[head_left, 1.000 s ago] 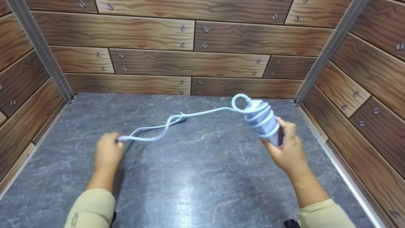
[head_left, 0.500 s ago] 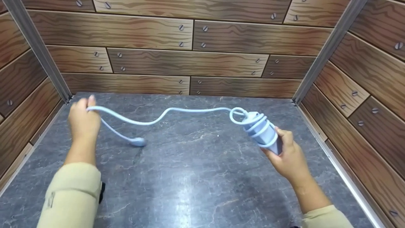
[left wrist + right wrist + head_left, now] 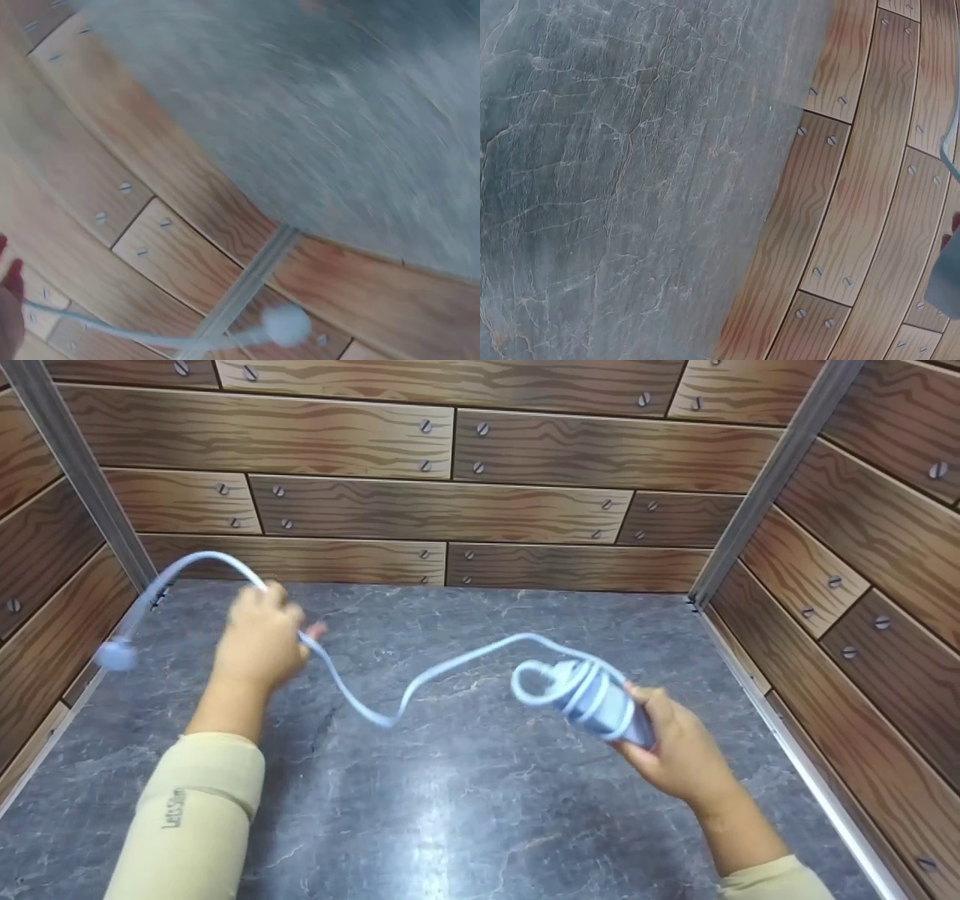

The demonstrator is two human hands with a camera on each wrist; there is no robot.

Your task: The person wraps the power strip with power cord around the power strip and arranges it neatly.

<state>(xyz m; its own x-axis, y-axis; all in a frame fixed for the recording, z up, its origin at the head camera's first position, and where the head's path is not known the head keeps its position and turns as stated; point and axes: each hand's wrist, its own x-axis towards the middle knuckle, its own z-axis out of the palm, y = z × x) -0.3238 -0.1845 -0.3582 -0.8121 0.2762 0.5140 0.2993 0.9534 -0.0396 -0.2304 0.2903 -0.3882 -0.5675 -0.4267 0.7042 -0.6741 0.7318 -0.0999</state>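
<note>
In the head view my right hand [image 3: 671,746] grips a pale blue power strip [image 3: 600,701] by its lower end, its cord wound several times round the body. A small loop sticks out at the strip's far end. From there the loose cord [image 3: 442,667] sags across to my left hand [image 3: 259,641], which holds it partway along. Beyond that hand the cord arches left and ends in a blurred, rounded plug [image 3: 118,654]. In the left wrist view, fingertips [image 3: 13,277] and the plug [image 3: 286,325] show; in the right wrist view, the strip [image 3: 945,281] shows only at the edge.
Under both hands lies a dark grey marbled tabletop [image 3: 480,795]. Wood-patterned panels [image 3: 360,506] wall it at the back and sides, with metal corner posts [image 3: 772,487] at the back left and back right.
My left hand first moved up and left, then back right, sliding its hold along the cord; the plug swung out to the far left. My right hand lowered the power strip slightly and tilted it leftward.
</note>
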